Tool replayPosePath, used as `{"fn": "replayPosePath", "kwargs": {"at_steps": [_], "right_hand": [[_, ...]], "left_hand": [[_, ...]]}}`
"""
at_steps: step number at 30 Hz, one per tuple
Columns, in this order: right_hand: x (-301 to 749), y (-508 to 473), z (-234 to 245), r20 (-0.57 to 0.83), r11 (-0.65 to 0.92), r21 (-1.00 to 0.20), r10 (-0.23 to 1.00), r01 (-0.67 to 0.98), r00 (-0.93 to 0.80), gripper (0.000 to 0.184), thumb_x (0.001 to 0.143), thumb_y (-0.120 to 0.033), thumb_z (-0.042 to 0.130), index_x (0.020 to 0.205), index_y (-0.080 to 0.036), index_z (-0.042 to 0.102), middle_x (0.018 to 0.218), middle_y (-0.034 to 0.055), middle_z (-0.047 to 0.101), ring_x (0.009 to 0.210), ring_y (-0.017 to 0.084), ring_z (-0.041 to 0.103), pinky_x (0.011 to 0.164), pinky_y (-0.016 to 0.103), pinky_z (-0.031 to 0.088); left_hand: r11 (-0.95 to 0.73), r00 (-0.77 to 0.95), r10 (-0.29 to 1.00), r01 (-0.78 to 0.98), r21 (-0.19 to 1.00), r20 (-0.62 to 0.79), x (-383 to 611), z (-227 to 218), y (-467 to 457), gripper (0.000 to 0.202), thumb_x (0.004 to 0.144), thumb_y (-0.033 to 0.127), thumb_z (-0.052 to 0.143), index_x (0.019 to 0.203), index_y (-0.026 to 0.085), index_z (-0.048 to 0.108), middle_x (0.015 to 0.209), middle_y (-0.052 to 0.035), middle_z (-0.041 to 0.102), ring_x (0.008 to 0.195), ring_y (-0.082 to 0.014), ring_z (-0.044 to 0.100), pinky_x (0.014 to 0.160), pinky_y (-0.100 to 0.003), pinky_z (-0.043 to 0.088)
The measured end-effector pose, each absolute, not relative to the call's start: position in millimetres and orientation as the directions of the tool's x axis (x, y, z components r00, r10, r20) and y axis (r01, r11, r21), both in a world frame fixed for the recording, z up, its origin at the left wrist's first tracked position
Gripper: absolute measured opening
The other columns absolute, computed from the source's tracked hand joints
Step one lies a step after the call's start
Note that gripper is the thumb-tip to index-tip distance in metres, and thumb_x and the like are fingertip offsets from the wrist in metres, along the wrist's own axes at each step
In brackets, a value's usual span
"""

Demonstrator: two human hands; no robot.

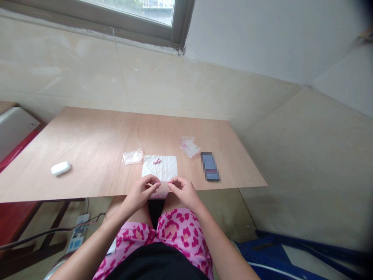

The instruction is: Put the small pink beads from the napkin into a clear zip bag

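Thumb and fingers of my left hand (147, 187) pinch one upper corner of a small clear plastic bag (162, 190). The opposite corner is pinched by my right hand (183, 188). Stretched between them, the bag hangs at the table's front edge, with a thin pinkish line along its top; I cannot make out anything inside it. Just beyond my fingertips lies a white paper sheet (167, 167). On its far part rests a small cluster of red-pink beads or pieces (157, 161), too small to name surely.
More clear plastic bags lie left (133, 157) and right (190, 147) of the sheet on the wooden table (96, 136). A phone (210, 167) is at right, a white rounded case (61, 168) far left. Below the table are a power strip (78, 231) and cables.
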State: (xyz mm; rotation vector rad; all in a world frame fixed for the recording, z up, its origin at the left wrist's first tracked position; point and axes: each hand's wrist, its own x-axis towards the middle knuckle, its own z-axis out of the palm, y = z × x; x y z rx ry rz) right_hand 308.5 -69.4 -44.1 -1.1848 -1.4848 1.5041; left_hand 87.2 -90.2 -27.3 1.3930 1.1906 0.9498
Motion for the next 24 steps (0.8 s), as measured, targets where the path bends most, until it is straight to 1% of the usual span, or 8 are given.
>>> {"fn": "replayPosePath", "kwargs": {"at_steps": [5, 9, 11, 15, 19, 24], "right_hand": [[306, -74, -36, -0.1, -0.039, -0.981, 0.94, 0.19, -0.328, 0.017, 0.092, -0.035, 0.07, 0.094, -0.019, 0.072, 0.086, 0.0017, 0.073, 0.077, 0.016, 0.066, 0.072, 0.027, 0.052], [303, -79, -27, -0.079, 0.009, -0.971, 0.932, 0.241, -0.355, 0.013, 0.092, -0.031, 0.069, 0.091, -0.019, 0.074, 0.085, 0.0014, 0.073, 0.075, 0.016, 0.067, 0.069, 0.026, 0.051], [301, -81, -24, -0.047, 0.051, -0.965, 0.93, 0.257, -0.364, 0.011, 0.092, -0.029, 0.069, 0.09, -0.019, 0.074, 0.086, 0.0016, 0.074, 0.076, 0.016, 0.067, 0.069, 0.026, 0.051], [299, -84, -18, 0.009, 0.121, -0.953, 0.928, 0.277, -0.373, 0.01, 0.094, -0.026, 0.068, 0.092, -0.021, 0.077, 0.091, 0.0021, 0.075, 0.082, 0.017, 0.068, 0.073, 0.027, 0.051], [297, -85, -15, 0.034, 0.157, -0.939, 0.928, 0.305, -0.372, 0.01, 0.095, -0.025, 0.068, 0.093, -0.021, 0.077, 0.09, 0.002, 0.075, 0.082, 0.018, 0.068, 0.073, 0.027, 0.05], [296, -87, -14, 0.046, 0.18, -0.924, 0.929, 0.338, -0.367, 0.011, 0.096, -0.023, 0.067, 0.093, -0.021, 0.077, 0.089, 0.0021, 0.075, 0.081, 0.017, 0.066, 0.073, 0.027, 0.049]], "left_hand": [[-0.03, 0.264, 0.964, 0.238, 0.971, -0.035, 86, -25, -93, 0.021, 0.096, 0.039, 0.065, 0.096, 0.018, 0.067, 0.092, -0.0037, 0.067, 0.081, -0.0179, 0.065, 0.069, -0.028, 0.052], [-0.077, 0.302, 0.953, 0.297, 0.952, -0.017, 86, -24, -96, 0.02, 0.097, 0.038, 0.065, 0.094, 0.019, 0.069, 0.092, -0.0043, 0.069, 0.085, -0.0196, 0.067, 0.071, -0.029, 0.052], [-0.096, 0.302, 0.953, 0.324, 0.941, -0.007, 86, -24, -96, 0.021, 0.098, 0.039, 0.065, 0.093, 0.019, 0.07, 0.091, -0.0043, 0.07, 0.085, -0.0196, 0.067, 0.07, -0.029, 0.052], [-0.113, 0.287, 0.958, 0.346, 0.932, 0.009, 88, -26, -97, 0.022, 0.098, 0.042, 0.065, 0.098, 0.02, 0.071, 0.095, -0.0053, 0.071, 0.086, -0.0203, 0.068, 0.07, -0.029, 0.052], [-0.109, 0.292, 0.956, 0.34, 0.934, 0.005, 90, -28, -97, 0.023, 0.099, 0.042, 0.063, 0.1, 0.021, 0.072, 0.098, -0.0063, 0.073, 0.089, -0.0214, 0.069, 0.073, -0.03, 0.054], [-0.102, 0.286, 0.958, 0.355, 0.929, -0.004, 91, -31, -96, 0.023, 0.099, 0.042, 0.062, 0.098, 0.02, 0.071, 0.096, -0.0064, 0.073, 0.088, -0.0215, 0.069, 0.074, -0.031, 0.054]]}}
